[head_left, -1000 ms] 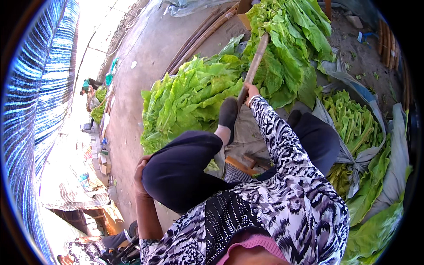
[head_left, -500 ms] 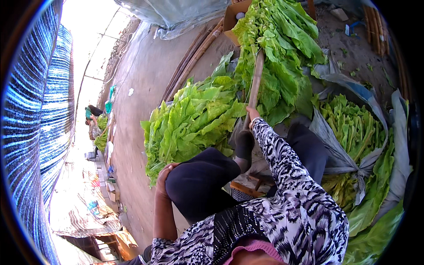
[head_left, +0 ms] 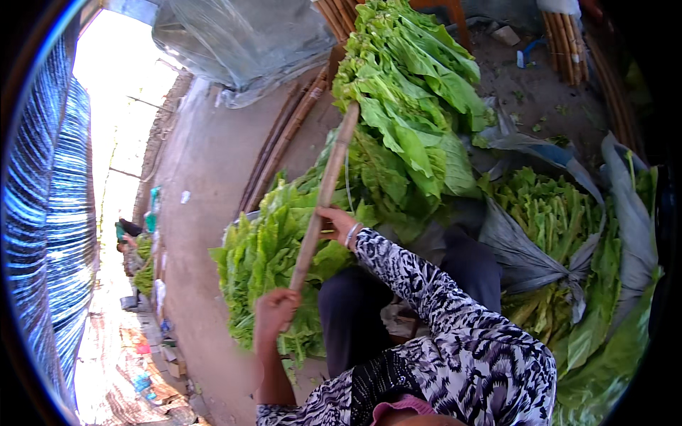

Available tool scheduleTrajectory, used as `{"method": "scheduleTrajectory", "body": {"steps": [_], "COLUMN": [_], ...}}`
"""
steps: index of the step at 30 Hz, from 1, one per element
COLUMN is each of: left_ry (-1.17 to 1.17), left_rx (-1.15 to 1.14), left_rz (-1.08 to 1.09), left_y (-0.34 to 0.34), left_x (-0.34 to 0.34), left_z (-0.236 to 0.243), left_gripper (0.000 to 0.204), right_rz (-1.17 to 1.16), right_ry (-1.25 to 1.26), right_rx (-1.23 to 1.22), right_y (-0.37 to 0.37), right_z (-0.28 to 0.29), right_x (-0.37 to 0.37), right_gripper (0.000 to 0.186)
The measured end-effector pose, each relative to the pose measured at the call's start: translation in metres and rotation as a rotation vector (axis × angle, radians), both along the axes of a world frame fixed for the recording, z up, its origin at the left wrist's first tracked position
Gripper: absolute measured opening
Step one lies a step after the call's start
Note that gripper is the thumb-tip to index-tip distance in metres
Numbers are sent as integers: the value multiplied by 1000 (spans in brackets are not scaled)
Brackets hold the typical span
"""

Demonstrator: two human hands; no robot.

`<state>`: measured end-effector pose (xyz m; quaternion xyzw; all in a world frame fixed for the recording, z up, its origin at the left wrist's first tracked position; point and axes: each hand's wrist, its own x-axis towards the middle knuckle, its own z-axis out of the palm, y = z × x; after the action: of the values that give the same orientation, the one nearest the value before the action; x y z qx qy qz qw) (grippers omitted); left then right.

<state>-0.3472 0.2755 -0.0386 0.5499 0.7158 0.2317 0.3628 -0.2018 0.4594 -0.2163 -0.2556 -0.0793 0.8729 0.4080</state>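
Brown, plain-surfaced wooden pole [head_left: 329, 178] touches both hands [head_left: 277, 311] [head_left: 339, 225].

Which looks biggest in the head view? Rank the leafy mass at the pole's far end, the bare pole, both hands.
1. Leafy mass
2. Bare pole
3. Left hand and right hand: too alike to rank

A farm work shelter, open to daylight at one side, where leaf crops are handled. A leaf pile [head_left: 249, 266] sits low over a bare, earth-coloured floor [head_left: 202, 213]. To the right of the pile, more leaves [head_left: 558, 209] are bundled in knotted grey cloth [head_left: 522, 248]. Beyond the pile lie long poles [head_left: 288, 135], with plastic sheeting [head_left: 220, 50] farther off. Well left of it hangs blue, light-speckled shade cloth [head_left: 69, 213], and another person [head_left: 130, 245] is by greens.
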Motion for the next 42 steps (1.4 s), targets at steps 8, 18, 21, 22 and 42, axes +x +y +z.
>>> {"method": "scheduleTrajectory", "body": {"steps": [8, 18, 21, 22, 42], "left_ry": [138, -271, -321, -210, -274], "left_rx": [218, -80, 3, 139, -71], "left_rz": [-216, -205, -238, -224, 1], "left_y": [235, 328, 314, 309, 43], "left_x": [14, 183, 159, 152, -22], "left_z": [-39, -210, -156, -136, -143], "left_gripper": [27, 38, 15, 15, 33], "right_rz": [12, 231, 30, -240, 136], "right_ry": [-361, -610, -1689, -1718, -2583], "right_rx": [79, 152, 797, 861, 1052], "right_y": [-58, -54, -4, 24, 223], "right_z": [99, 76, 96, 103, 80], "right_x": [102, 139, 166, 175, 246], "right_gripper": [48, 47, 35, 37, 88]}}
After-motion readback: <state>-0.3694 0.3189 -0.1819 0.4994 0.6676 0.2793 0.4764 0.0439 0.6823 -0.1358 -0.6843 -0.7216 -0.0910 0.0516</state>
